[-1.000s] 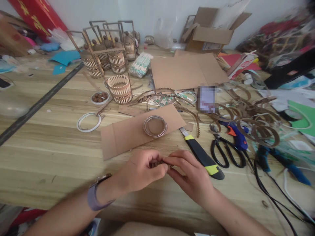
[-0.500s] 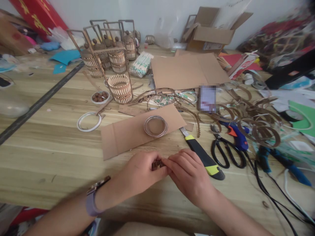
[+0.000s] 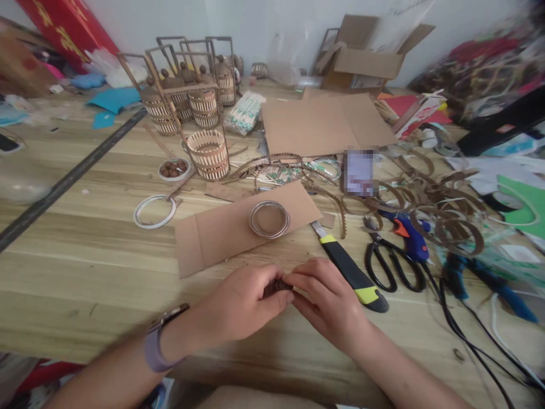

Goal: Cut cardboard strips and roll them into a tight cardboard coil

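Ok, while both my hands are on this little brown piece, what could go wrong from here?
The cutter lies close beyond the right hand with its blade out, so a careless reach could nick a finger. The brown piece is small and mostly hidden by the fingers, so it might slip or bend. The black cable runs to the right of the cutter; an arm swinging that way might snag it.

Soft dim light, faint shadows, blurred edges
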A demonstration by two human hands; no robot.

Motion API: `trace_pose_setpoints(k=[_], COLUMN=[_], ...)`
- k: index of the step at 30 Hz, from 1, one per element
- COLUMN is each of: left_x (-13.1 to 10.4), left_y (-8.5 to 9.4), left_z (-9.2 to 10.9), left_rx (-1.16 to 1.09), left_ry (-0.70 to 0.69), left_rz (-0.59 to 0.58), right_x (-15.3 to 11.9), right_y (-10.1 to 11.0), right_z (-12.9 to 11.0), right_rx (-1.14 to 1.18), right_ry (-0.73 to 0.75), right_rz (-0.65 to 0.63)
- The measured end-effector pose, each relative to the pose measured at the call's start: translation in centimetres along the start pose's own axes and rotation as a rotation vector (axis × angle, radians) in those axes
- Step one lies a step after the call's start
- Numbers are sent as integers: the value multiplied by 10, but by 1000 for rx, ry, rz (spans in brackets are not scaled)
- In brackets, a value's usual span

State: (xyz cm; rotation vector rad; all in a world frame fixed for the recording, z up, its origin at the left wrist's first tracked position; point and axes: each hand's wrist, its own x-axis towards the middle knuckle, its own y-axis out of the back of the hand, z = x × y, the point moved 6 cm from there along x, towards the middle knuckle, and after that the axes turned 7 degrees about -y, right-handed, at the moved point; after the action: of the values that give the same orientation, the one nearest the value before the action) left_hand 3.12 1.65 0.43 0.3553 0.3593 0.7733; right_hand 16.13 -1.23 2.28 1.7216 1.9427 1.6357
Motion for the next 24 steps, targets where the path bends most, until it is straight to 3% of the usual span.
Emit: trace_pose_setpoints(k=[5,15,20,24], left_x=[1,1,-1,-7], left_y=[0,0,3,6], left_z=[-3,-4,3,14], left_rx=[-158,56,160,118], left_ry=[18,-70,-132,-208], left_rz=[-83,49,147,101], right_x=[0,-5,2,2], right_y=[1,-4,0,1], right_z=[0,-8,-3,3], right_rx=[34,-184,4,153], right_ry=[21,89,-33,-101], right_rz=[-6,-67,-45,-49])
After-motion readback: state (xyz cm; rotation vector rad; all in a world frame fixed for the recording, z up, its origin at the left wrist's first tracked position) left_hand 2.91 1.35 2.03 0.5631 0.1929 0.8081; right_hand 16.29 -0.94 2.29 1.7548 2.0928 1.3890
